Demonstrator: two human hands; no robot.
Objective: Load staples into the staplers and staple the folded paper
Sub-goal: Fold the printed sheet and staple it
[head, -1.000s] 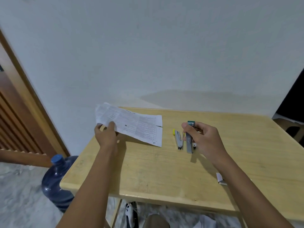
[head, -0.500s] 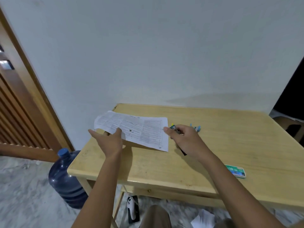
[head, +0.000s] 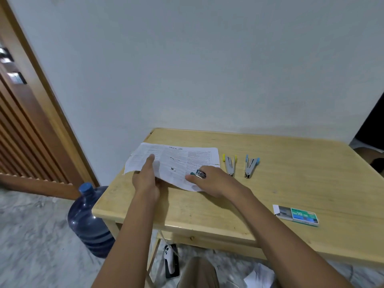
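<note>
Left hand (head: 146, 180) pinches the folded paper (head: 176, 161); right hand (head: 212, 182) grips a teal stapler (head: 198, 173) on its near right corner. Left of the paper, below the table (head: 270, 190), stands a water jug (head: 89, 223). A staple box (head: 297, 215) lies right and nearer; a yellow stapler (head: 229, 164) and blue stapler (head: 250, 166) lie just right.

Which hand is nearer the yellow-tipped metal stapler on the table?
Right. The right hand sits just left of the yellow-tipped metal stapler; the left hand holds the printed paper farther left.

White black-printed paper (head: 178, 163) in left hand (head: 146, 181), teal stapler (head: 198, 173) in right hand (head: 214, 181), yellow-tipped stapler (head: 229, 165), blue-tipped stapler (head: 250, 166) to its right
</note>
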